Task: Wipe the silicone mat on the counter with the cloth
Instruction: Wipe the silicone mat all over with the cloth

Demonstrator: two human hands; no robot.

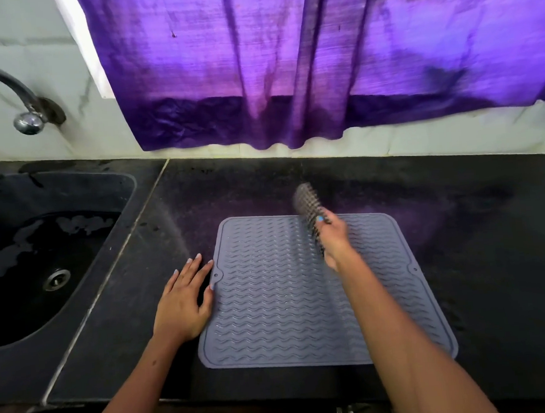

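The right hand (333, 237) has its fingers curled tight round the dotted cloth (306, 204) over the far edge of the grey mat (271, 303), which lies flat on the dark surface (475, 224) stretching toward the person, while the left hand (184, 299) rests flat with straight fingers beside its left edge.

A dark stone worktop (457, 193) is set against a white tiled wall (46, 77). A dark sink (26, 255) holding water is recessed at the left, beneath a wall-mounted tap (28, 121). A purple curtain (286, 60), backlit by daylight, is hung above the worktop.
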